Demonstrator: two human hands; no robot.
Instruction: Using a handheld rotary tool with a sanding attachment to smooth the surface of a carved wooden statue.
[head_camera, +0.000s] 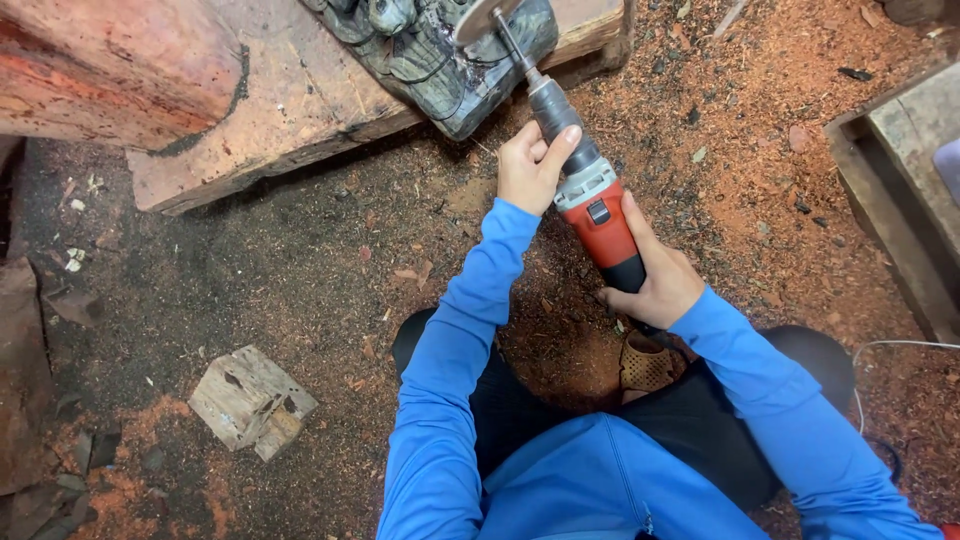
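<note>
- Left hand is clamped on the grey neck of the grinder; right hand is wrapped around its red-and-black rear body.
- Grinder disc touches the dark carving, beyond the grinder tip.
- Judged progress: relief grooves are already cut, and the carving remains under the disc, so shaping is unfinished.
- Carving rests on a plank.
- Labels: a small black square on the grinder's red body; no packages or signs visible.

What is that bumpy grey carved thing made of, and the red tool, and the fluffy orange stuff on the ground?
The carved piece looks like wood, grey-green and matt, though stone cannot be ruled out. The power tool, held by the left hand and right hand, seems red and black plastic with a grey metal neck and shiny disc. The orange stuff looks like sawdust and wood chips.
</note>
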